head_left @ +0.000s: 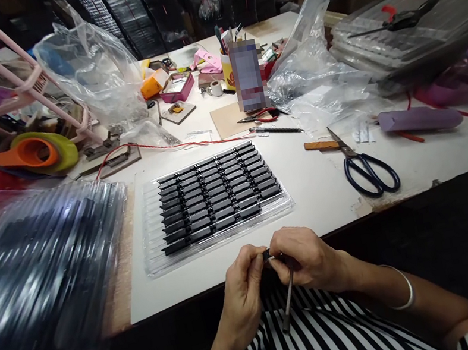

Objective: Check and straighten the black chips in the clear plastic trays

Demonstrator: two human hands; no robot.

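At the table's front edge, my left hand (244, 282) pinches a small black part (267, 255) between thumb and fingers. My right hand (306, 257) closes in from the other side, its fingers touching the same part. A slim metal rod-like tool (289, 304) is gripped in the right hand, pointing down toward the striped clothing; its other end is hidden in the fingers. Just beyond both hands lies a clear plastic tray (152, 237) with rows of black comb-edged parts (219, 192). The held part is mostly covered by fingertips.
Dark-handled scissors (369, 169) lie to the right, near an orange-brown handle-like piece (322, 145). Stacked clear trays (50, 261) crowd the left side. Behind are red-handled pliers (259, 115), a black pen (275, 129), plastic bags (89, 74) and a blurred upright device (248, 76).
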